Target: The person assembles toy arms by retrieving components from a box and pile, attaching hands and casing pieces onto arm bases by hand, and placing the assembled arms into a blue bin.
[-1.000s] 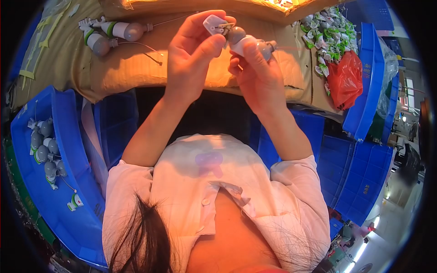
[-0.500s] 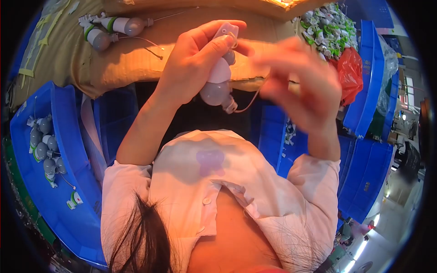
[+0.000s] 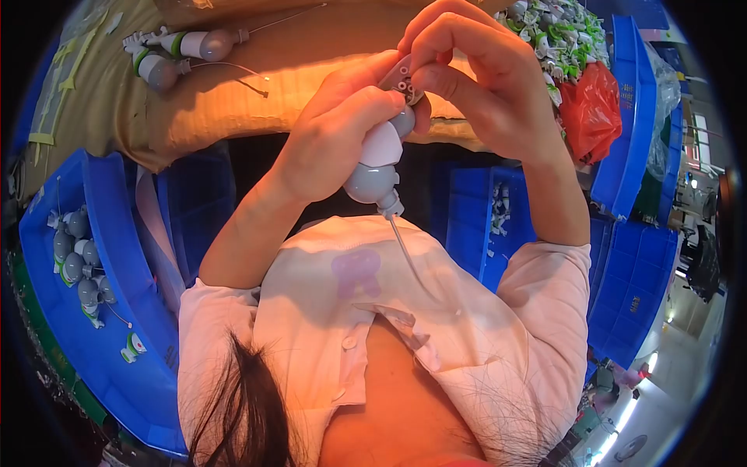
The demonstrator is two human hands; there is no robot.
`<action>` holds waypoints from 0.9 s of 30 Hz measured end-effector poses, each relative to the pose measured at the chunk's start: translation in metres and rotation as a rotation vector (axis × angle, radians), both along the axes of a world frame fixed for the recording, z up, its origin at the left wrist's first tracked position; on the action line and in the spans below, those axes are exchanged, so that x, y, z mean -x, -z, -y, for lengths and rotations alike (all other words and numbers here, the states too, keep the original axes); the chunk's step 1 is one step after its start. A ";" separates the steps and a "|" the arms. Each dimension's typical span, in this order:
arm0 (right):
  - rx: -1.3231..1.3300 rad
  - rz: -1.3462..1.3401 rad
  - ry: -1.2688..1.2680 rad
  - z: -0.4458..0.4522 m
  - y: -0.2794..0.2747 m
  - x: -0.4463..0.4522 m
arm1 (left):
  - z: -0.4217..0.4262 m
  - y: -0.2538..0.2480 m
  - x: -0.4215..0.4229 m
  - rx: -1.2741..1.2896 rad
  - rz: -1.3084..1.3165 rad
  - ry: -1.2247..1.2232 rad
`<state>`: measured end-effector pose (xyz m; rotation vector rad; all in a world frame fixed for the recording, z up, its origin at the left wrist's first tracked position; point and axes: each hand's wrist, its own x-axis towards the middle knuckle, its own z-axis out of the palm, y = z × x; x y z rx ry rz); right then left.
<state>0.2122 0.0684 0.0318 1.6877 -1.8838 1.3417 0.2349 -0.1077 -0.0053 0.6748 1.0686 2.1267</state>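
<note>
My left hand (image 3: 334, 128) is closed round the top of a white and grey toy piece (image 3: 373, 183), whose round grey end and thin cord hang down toward my shirt. At its upper end a small open part (image 3: 405, 82) with little round posts shows between my fingers. My right hand (image 3: 486, 78) pinches at the edge of that part, thumb and forefinger together; whether it grips anything else there is too small to tell. Two similar white and grey pieces (image 3: 210, 45) with green bands and cords lie at the upper left of the cardboard-covered table (image 3: 210, 117).
Grey and white assemblies lie in a blue bin (image 3: 148, 373) at the left. At the upper right are a heap of green and white parts (image 3: 572, 39), a red plastic bag (image 3: 595, 113) and a blue tray (image 3: 622, 171). More blue bins (image 3: 634, 280) stand lower right.
My right hand let go of the toy's body, swung out to the right, and came back to the small part at its top. The toy turned so its round end and cord hang down.
</note>
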 end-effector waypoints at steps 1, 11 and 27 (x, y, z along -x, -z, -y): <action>0.001 0.002 0.004 0.000 0.001 0.000 | -0.001 0.000 0.000 0.018 -0.004 -0.010; 0.023 -0.371 0.298 0.002 0.003 0.005 | -0.002 -0.003 -0.003 0.056 0.074 -0.079; -0.298 0.099 0.787 0.028 -0.033 -0.035 | 0.001 -0.008 -0.003 0.188 -0.099 -0.208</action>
